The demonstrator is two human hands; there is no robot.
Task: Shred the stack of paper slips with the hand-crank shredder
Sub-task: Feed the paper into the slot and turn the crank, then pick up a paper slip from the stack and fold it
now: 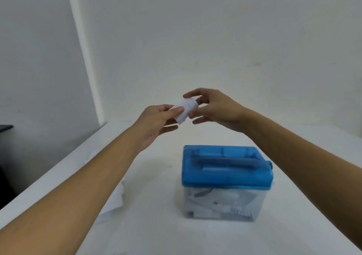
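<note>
A small white paper slip is held in the air above and behind the shredder. My left hand pinches its left end between thumb and fingers. My right hand pinches its right end, fingers curled round it. The hand-crank shredder stands on the white table, with a blue translucent top and a clear bin holding white shreds. A blue knob on its right side shows; the crank itself is not plainly visible. More white paper slips lie on the table under my left forearm.
The white table meets a white wall at the back. Its left edge drops to a darker floor area, where a dark object sits at the far left.
</note>
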